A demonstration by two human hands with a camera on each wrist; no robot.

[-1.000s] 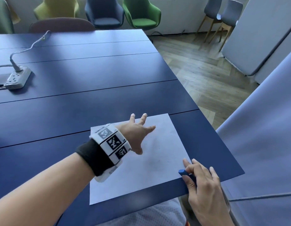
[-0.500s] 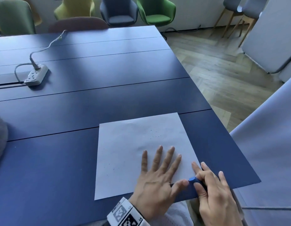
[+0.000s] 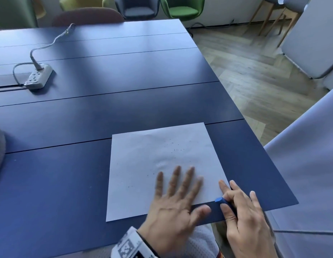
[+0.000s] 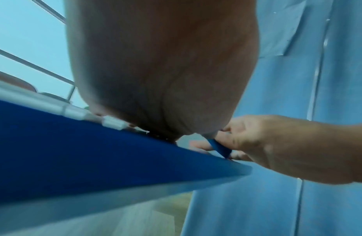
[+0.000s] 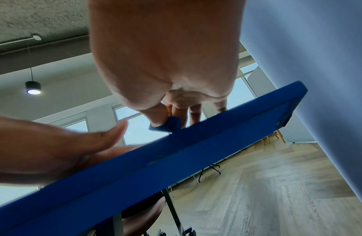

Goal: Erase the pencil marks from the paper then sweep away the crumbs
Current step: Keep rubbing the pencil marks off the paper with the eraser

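A white sheet of paper (image 3: pixel 152 164) lies near the front right corner of the dark blue table (image 3: pixel 87 118). Small dark crumbs (image 3: pixel 177 149) are scattered over it. My left hand (image 3: pixel 177 185) lies flat on the paper's near part, fingers spread and straight, thumb over the table's front edge. My right hand (image 3: pixel 234 200) rests at the paper's near right corner and pinches a blue eraser (image 3: pixel 218 199) between thumb and fingers; the eraser (image 5: pixel 166 125) also shows in the right wrist view and, as the eraser (image 4: pixel 219 147), in the left wrist view.
A white power strip (image 3: pixel 38 76) with its cable lies at the far left of the table. Chairs (image 3: pixel 182 8) stand beyond the far edge. The table's right edge drops to a wooden floor (image 3: pixel 255 81). A grey panel (image 3: pixel 307 174) stands close on the right.
My left hand has come back from the paper's far side toward me and now lies flat on the near part. The right hand stays at the corner with the eraser.
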